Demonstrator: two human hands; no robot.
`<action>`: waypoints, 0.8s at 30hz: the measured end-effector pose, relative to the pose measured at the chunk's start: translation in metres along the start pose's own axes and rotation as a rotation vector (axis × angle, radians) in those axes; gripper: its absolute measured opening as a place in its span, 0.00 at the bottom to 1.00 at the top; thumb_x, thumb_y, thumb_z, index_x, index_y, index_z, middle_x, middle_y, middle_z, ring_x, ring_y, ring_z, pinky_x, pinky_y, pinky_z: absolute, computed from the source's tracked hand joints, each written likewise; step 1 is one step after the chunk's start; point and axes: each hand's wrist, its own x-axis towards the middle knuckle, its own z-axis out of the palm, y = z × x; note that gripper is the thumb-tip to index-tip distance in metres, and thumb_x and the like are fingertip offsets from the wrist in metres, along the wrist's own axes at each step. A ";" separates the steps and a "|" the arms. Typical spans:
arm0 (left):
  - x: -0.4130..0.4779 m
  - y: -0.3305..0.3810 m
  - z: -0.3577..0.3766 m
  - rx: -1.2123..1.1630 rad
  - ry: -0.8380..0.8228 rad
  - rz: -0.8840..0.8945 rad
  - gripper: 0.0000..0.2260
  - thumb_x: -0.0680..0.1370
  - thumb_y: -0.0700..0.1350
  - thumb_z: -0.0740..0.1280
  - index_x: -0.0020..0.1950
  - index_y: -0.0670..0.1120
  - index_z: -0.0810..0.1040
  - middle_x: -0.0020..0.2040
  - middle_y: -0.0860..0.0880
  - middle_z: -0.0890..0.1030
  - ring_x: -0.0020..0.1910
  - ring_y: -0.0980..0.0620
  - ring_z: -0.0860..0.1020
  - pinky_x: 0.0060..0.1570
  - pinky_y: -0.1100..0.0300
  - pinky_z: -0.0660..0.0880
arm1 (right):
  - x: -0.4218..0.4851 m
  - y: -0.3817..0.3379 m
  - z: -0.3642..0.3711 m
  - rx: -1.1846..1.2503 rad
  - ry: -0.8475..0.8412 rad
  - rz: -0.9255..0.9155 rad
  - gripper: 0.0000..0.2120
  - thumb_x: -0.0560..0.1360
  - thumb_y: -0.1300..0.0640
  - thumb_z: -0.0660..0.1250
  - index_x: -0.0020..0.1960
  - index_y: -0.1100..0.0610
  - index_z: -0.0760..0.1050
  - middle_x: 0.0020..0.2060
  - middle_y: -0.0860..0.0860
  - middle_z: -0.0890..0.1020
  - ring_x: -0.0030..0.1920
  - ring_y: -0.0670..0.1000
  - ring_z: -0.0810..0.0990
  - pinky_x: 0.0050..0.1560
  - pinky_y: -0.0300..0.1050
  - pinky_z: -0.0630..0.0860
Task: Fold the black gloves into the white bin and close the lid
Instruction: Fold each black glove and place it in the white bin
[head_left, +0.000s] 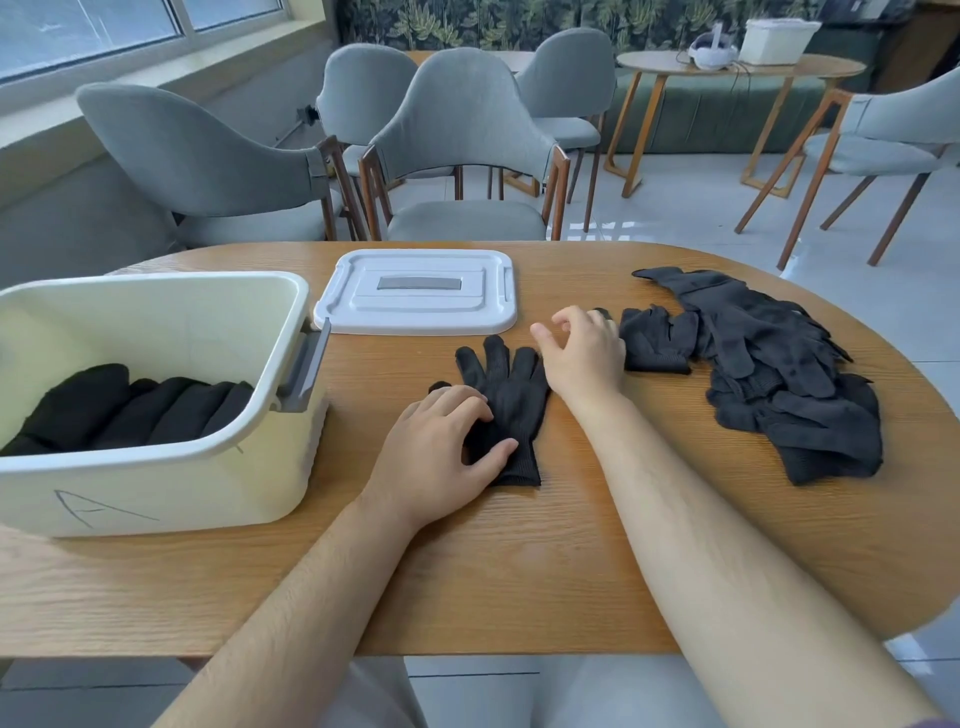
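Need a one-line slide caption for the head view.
Left hand pins a flat black glove; right hand reaches toward the glove pile; white bin open, lid on table.

- Bare tabletop (467, 571) lies open in front of the white bin (156, 488), toward the near edge.
- Right of the bin, the lid (415, 296), a flat glove (511, 410) and the glove pile (779, 374) block passage.

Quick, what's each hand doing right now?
Left hand: open, pressing flat on the glove.
Right hand: open, fingers loosely curled, holding nothing.
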 end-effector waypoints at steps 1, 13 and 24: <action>0.000 0.000 0.000 -0.002 0.004 -0.004 0.16 0.77 0.62 0.67 0.55 0.51 0.80 0.58 0.59 0.78 0.61 0.59 0.74 0.57 0.66 0.65 | -0.001 0.002 -0.002 0.031 -0.046 -0.030 0.25 0.77 0.31 0.61 0.64 0.48 0.75 0.62 0.49 0.77 0.67 0.55 0.70 0.65 0.54 0.66; 0.001 -0.001 -0.002 -0.016 0.012 -0.005 0.16 0.77 0.61 0.67 0.55 0.52 0.80 0.58 0.59 0.78 0.60 0.58 0.74 0.57 0.65 0.67 | -0.005 0.002 0.000 -0.018 -0.103 -0.116 0.09 0.82 0.47 0.59 0.51 0.50 0.76 0.58 0.48 0.78 0.64 0.55 0.72 0.65 0.53 0.65; -0.001 -0.002 -0.005 -0.214 -0.063 0.351 0.14 0.77 0.59 0.73 0.55 0.52 0.85 0.56 0.56 0.79 0.55 0.56 0.76 0.55 0.54 0.74 | -0.007 -0.022 0.020 0.104 -0.147 -0.267 0.08 0.79 0.46 0.68 0.52 0.50 0.79 0.53 0.45 0.79 0.57 0.49 0.74 0.60 0.49 0.68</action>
